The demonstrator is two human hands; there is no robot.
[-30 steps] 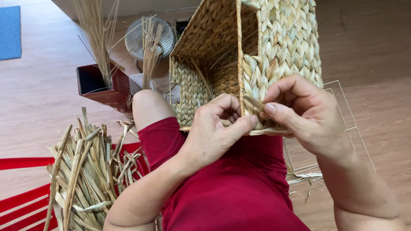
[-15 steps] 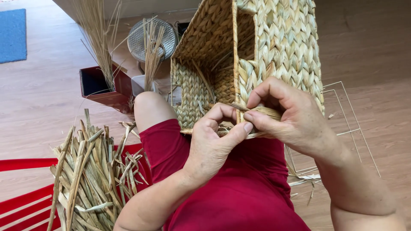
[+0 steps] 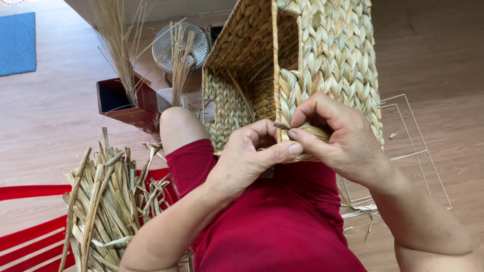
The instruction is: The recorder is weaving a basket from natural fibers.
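A woven straw basket [image 3: 327,55] rests on my lap, its open side turned left, a wire frame showing along its edge. My left hand [image 3: 249,158] presses its thumb against the basket's near rim. My right hand [image 3: 338,136] pinches a flat straw strand [image 3: 302,130] at that same rim, fingers curled around it. Both hands touch each other at the rim. I wear red shorts [image 3: 272,221].
A bundle of dried straw strips [image 3: 108,196] lies at my left on a red mat [image 3: 30,226]. A dark red box [image 3: 123,103] holds thin stalks. A metal mesh lid [image 3: 174,45] sits behind it. A wire frame [image 3: 418,146] lies on the wooden floor at right. A blue mat [image 3: 17,43] is far left.
My right hand has slid down and left along the rim, closing tighter on the strand. My left thumb has moved up against it.
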